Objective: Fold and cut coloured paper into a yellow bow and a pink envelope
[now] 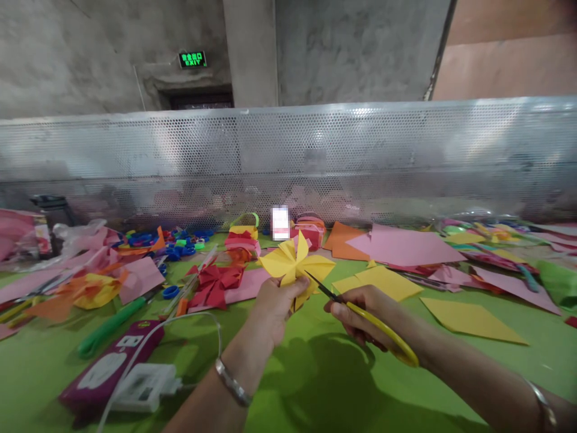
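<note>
In the middle of the head view, my left hand (282,304) pinches a yellow folded-paper flower (295,261) near its centre, with the pointed petals spread outward. My right hand (365,316) grips a pair of scissors (383,331) with yellow handles and dark blades. The blade tips point up and left, close to the flower; whether they touch it I cannot tell. A red folded-paper flower (215,284) lies left of my left hand. Yellow paper sheets (383,281) lie just beyond my right hand, and another yellow sheet (471,320) is to its right.
A purple power strip (112,364) with a white charger (146,385) and cable sits at front left. Beside it lies a green-handled tool (112,325). Pink paper (406,243) and other scraps cover the back of the green table (252,385), before a perforated metal panel (288,144).
</note>
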The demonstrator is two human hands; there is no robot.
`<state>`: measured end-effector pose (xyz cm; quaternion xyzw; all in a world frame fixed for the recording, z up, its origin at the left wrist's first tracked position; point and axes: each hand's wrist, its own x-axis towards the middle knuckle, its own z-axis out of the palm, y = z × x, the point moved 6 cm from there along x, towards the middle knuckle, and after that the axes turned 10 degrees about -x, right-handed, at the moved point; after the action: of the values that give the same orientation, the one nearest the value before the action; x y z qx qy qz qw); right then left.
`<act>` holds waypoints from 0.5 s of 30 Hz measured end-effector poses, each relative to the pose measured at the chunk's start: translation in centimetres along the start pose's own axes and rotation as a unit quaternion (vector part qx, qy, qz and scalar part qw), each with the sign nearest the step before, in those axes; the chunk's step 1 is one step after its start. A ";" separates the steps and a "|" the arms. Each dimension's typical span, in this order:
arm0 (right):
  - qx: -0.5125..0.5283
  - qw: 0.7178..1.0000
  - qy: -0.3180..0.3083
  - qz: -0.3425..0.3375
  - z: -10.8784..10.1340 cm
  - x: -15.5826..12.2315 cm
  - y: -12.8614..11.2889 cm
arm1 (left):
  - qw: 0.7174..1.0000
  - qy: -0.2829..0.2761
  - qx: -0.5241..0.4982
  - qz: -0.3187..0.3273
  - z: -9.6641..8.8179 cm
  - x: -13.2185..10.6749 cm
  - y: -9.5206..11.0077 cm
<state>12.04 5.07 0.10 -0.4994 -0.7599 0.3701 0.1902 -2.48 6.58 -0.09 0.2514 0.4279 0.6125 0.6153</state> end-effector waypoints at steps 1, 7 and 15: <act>0.002 1.000 -0.001 0.001 0.0 0.0 -0.1 | 1.000 0.002 -0.001 0.001 0.0 0.0 0.0; 0.007 1.000 0.007 0.016 0.1 -0.2 -0.1 | 1.000 -0.020 0.003 0.003 0.1 0.1 -0.1; 0.001 1.000 0.017 0.013 0.3 0.1 0.3 | 0.999 -0.035 0.013 0.022 -0.3 0.7 -0.2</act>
<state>12.01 5.17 -0.32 -0.5153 -0.7495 0.3646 0.1992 -2.70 7.18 -0.62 0.2902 0.4087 0.6108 0.6130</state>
